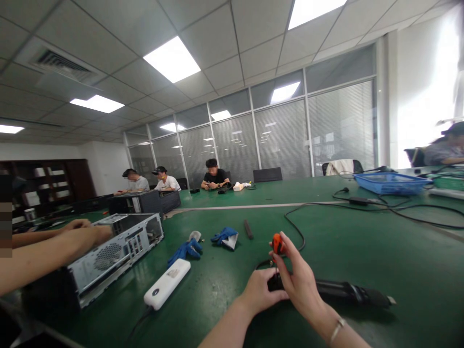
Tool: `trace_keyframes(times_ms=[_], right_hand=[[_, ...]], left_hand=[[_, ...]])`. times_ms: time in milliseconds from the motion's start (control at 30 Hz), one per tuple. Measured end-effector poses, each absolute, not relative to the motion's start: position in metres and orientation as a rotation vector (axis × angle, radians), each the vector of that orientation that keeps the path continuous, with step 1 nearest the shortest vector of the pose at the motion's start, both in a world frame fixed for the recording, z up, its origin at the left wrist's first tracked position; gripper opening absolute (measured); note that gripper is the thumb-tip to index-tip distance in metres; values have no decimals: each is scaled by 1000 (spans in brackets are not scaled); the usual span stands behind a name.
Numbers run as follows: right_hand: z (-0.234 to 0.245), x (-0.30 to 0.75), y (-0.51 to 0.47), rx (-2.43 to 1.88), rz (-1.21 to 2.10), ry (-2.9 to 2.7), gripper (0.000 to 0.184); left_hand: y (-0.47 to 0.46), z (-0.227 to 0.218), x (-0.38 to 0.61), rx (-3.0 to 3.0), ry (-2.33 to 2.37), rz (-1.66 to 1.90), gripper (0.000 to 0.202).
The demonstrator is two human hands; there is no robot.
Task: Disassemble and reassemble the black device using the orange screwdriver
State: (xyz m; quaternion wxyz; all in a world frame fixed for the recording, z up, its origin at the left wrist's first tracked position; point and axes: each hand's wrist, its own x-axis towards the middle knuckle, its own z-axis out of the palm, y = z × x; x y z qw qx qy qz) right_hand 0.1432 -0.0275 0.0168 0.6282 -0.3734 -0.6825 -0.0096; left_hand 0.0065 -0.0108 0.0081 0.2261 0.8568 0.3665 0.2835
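Note:
In the head view, my right hand (302, 280) pinches the orange and black handle of a small screwdriver (277, 244). Its thin shaft points down at the near end of a black cylindrical tool (348, 293); whether the tip touches it I cannot tell. My left hand (259, 290) is closed around that end of the tool, which lies on the green table (217, 285) with a pale metal tip to the right. Beyond my hands are a dark narrow bar (248, 229) and blue and grey gloves (225, 238).
At left, a co-worker's arms reach over an opened computer case (116, 256). A white power strip (167, 284) lies nearer me. Black cable (299, 227) runs across the table toward a blue basket (389, 184). Several people sit farther off.

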Motion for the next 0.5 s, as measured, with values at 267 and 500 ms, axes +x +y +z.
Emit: trace_keyframes(times_ms=[267,500], right_hand=[[47,155,-67,-829,231,-1926,48],[39,203,-110,-941,498,-2409,48]], left_hand=[[-5,-2,7,2297,887,903,27],[5,-4,5,2365,998,842,53]])
